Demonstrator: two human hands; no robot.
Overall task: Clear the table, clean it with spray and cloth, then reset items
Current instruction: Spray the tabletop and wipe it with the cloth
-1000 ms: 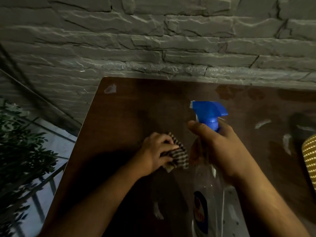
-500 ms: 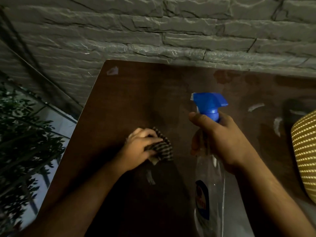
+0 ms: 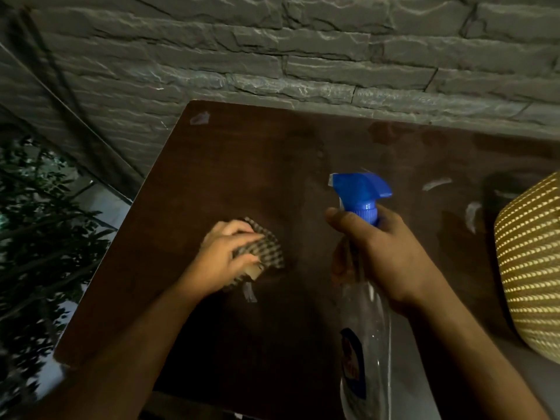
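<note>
1. Desk (image 3: 242, 165): dark brown top set against a grey stone wall (image 3: 303, 56); several pale smears show across its surface.
2. Left hand (image 3: 225, 259): fingers curled over a checked cloth (image 3: 266, 253), pressing it flat on the desk left of centre.
3. Right hand (image 3: 385, 256): wrapped round the neck of a clear bottle (image 3: 366, 328), held above the desk near its front edge, the blue trigger head (image 3: 360, 189) pointing left.
4. Woven yellow object (image 3: 533, 268): at the right edge of view, partly cut off.
5. Plant (image 3: 39, 237): leafy, below the desk's left side.
</note>
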